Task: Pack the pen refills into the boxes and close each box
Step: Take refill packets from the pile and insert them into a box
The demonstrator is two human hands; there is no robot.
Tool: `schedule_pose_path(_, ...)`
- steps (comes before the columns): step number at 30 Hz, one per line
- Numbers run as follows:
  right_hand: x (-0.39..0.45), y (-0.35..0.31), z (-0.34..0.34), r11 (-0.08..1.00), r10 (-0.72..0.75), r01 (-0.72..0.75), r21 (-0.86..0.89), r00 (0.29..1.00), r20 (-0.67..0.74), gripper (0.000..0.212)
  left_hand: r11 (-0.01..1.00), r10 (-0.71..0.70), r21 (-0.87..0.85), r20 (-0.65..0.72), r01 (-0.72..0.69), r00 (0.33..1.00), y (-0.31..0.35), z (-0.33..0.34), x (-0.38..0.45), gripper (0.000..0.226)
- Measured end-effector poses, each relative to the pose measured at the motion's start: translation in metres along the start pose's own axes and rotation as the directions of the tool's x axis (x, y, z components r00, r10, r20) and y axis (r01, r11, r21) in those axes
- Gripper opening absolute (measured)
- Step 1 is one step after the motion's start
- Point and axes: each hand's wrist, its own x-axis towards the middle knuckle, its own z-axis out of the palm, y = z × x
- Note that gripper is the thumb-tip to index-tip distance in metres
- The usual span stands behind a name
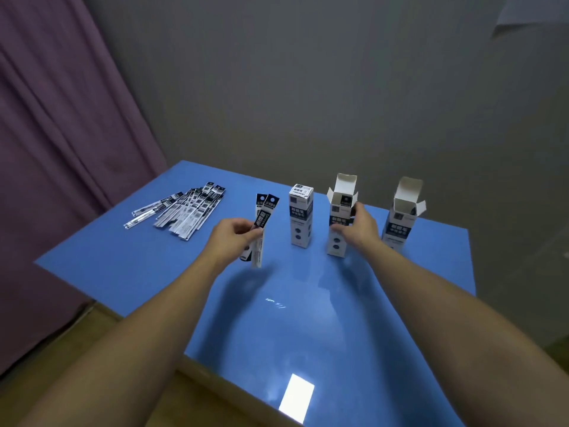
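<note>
**Cardboard mouth open, two refills a short reach to its left**

Blue table (129, 272) under both my hands, three boxes standing in a row across it. My left hand (229, 238) pinches a pair of packaged refills (261, 229) near their lower half, thumb and fingers curled round them; they stand close to upright, black header ends up and leaning slightly right. My right hand (358, 229) is wrapped round the side of the middle box (338, 223), fingers on its front face, steadying it with its top flaps splayed open.

What the next move turns on, as I read it: the box mouth lies up and to the right of the refills, beyond the closed box (301, 217) that stands between them. The refills' long axis already runs roughly parallel to the box's, so I judge they need lifting over the closed one and dropping in end-first, not turning. Left hand is the carrier; right only braces.

The far-right box (403, 217) is open too, untouched. A loose heap of refills (181, 211) waits at the table's far left, well apart from the boxes
</note>
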Motion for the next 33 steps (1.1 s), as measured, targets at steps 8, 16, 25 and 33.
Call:
schedule_pose_path(8, -0.052, -0.007, 0.019, 0.963, -0.266, 0.265, 0.054, 0.964, 0.026, 0.041, 0.943, 0.119, -0.289, -0.164, -0.163, 0.979, 0.033, -0.032, -0.046, 0.008)
schedule_pose_path(16, -0.123, -0.030, 0.035, 0.859, -0.491, 0.478, 0.185, 0.871, 0.029, 0.048, 0.775, 0.331, -0.464, -0.281, -0.429, 0.901, 0.087, -0.048, -0.116, 0.012)
schedule_pose_path(25, -0.165, -0.040, 0.043, 0.778, -0.621, 0.598, 0.194, 0.778, 0.095, 0.045, 0.715, 0.500, -0.408, -0.269, -0.568, 0.823, 0.097, -0.047, -0.145, 0.021)
schedule_pose_path(33, -0.178, -0.044, 0.047, 0.748, -0.661, 0.640, 0.178, 0.743, 0.104, 0.043, 0.753, 0.513, -0.362, -0.197, -0.549, 0.835, 0.086, -0.042, -0.153, 0.022)
